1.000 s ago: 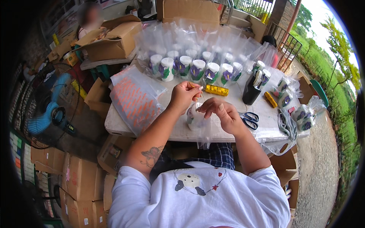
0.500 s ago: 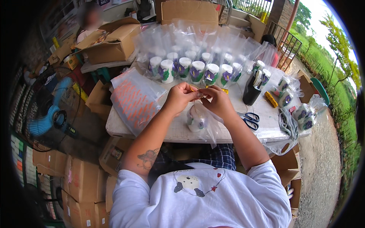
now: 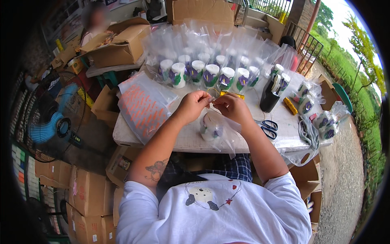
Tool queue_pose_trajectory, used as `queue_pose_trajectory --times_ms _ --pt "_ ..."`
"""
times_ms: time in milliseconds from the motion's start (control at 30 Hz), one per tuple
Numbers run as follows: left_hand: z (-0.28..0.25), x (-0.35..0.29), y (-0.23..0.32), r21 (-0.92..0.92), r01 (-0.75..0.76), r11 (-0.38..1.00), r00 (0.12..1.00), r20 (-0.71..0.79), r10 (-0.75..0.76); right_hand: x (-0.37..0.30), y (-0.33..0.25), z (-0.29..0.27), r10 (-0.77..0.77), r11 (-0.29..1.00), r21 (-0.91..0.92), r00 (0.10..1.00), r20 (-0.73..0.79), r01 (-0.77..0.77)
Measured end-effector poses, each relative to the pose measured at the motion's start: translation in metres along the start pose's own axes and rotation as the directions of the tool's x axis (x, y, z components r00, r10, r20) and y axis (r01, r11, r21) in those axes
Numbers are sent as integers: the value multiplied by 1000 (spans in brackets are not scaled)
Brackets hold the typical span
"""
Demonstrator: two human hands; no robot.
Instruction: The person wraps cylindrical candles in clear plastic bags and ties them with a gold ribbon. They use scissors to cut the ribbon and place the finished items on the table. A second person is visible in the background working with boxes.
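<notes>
My left hand (image 3: 192, 107) and my right hand (image 3: 232, 108) meet above the near part of the table, fingers closed in a pinch. Between their fingertips runs a thin gold ribbon, mostly hidden, at the gathered neck of a clear plastic bag (image 3: 226, 131). Inside that bag, a white candle-like cylinder with purple and green decoration (image 3: 208, 129) leans on the table below my hands. A spool of gold ribbon (image 3: 232, 95) lies just behind my right hand. Blue-handled scissors (image 3: 269, 129) rest to the right of my right forearm.
Several similar decorated cylinders (image 3: 211, 76) stand bagged across the table's far side. Flat plastic bags (image 3: 143, 106) lie at left. A black holder (image 3: 269, 97), another gold spool (image 3: 290, 106) and wrapped bundles (image 3: 326, 124) are at right. A fan (image 3: 57, 124) stands left; another person (image 3: 95, 22) is beyond.
My fingertips have shifted slightly, and the gold loop seen by my left fingers no longer shows there. The bagged cylinder stays in about the same place.
</notes>
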State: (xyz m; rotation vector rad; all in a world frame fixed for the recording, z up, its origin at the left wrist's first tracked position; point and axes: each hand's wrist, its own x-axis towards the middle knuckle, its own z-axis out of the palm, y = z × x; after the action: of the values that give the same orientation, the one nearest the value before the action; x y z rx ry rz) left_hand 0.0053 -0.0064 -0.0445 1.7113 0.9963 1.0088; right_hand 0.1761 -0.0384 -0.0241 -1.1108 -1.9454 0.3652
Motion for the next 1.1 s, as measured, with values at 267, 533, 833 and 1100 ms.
queue_pose_trajectory --times_ms 267,533,833,1100 --pt "-15 6 -3 -46 -20 999 983 184 28 -3 3 2 -58 998 -42 996 -75 55" --pt "-14 5 7 51 34 998 971 234 -45 -7 26 6 -145 983 -112 989 -19 142" --pt "-20 5 -3 -103 -27 994 921 383 64 -4 25 8 -12 996 86 999 -37 15" --pt "-7 1 -11 -469 117 876 967 254 7 -6 11 6 -172 981 67 978 -122 181"
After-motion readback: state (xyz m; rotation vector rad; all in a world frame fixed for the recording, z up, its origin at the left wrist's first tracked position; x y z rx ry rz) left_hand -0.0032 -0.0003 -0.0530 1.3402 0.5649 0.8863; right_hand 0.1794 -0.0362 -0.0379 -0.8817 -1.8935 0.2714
